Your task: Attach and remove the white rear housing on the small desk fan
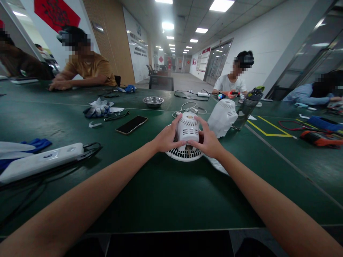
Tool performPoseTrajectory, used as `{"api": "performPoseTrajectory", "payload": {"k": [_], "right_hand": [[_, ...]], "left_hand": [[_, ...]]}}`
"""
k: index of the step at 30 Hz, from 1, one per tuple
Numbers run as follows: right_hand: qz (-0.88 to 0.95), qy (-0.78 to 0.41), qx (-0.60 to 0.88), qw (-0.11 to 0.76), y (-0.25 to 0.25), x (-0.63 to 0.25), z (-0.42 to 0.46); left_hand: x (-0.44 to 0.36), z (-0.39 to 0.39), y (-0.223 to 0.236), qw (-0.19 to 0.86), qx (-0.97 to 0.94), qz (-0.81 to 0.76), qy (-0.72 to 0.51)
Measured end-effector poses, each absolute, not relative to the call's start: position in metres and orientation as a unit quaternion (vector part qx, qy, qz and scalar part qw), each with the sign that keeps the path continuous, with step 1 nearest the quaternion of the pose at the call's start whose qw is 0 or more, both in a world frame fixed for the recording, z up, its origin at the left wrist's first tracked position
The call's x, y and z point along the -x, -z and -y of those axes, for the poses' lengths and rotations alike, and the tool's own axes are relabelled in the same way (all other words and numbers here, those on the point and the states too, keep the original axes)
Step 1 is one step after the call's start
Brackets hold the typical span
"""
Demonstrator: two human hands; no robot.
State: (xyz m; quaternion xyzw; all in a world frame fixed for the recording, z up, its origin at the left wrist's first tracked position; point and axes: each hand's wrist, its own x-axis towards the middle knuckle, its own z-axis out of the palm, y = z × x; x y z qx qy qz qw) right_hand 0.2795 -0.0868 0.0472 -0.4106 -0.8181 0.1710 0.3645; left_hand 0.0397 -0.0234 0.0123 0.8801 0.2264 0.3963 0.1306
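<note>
Housing [188, 132] of white vented plastic, probably a small fan's motor cover, is standing over a round slotted grille [184, 156] in front of the person on the green counter [160, 200]. The left hand [166, 138] and right hand [210, 142] are gripping the housing from opposite sides, their grip closed around it. Its shell is probably feeling stiff, smooth and a little slippery, while any motor inside would be adding weight. The solid side walls are offering the surest hold; the grille's thin ribs are looking easier to crack. A larger vented shell [223, 117] is leaning near a bottle [245, 110].
</note>
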Motion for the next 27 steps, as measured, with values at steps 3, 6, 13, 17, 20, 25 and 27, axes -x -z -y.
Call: {"api": "performPoseTrajectory", "payload": {"k": [3, 6, 13, 17, 20, 25, 27], "right_hand": [[0.818, -0.169, 0.412, 0.365, -0.0484, -0.2787, 0.0881], [0.817, -0.167, 0.413, 0.366, -0.0496, -0.2776, 0.089], [0.809, -0.189, 0.416, 0.371, -0.0463, -0.2781, 0.0868], [0.814, -0.186, 0.412, 0.366, -0.0465, -0.2788, 0.0867], [0.818, -0.168, 0.413, 0.363, -0.0486, -0.2781, 0.0879], [0.819, -0.166, 0.402, 0.374, -0.0468, -0.2777, 0.0868], [0.817, -0.173, 0.402, 0.375, -0.0445, -0.2783, 0.0855]], "left_hand": [[-0.0399, 0.0246, -0.0132, 0.131, -0.882, -0.228, -0.391], [-0.0396, 0.0248, -0.0134, 0.134, -0.882, -0.229, -0.39], [-0.0392, 0.0235, -0.0115, 0.133, -0.879, -0.231, -0.396], [-0.04, 0.0236, -0.0111, 0.125, -0.88, -0.231, -0.395], [-0.0405, 0.0237, -0.0107, 0.116, -0.881, -0.228, -0.398], [-0.0405, 0.0232, -0.0093, 0.114, -0.878, -0.237, -0.399], [-0.0402, 0.023, -0.009, 0.116, -0.878, -0.241, -0.397]]}}
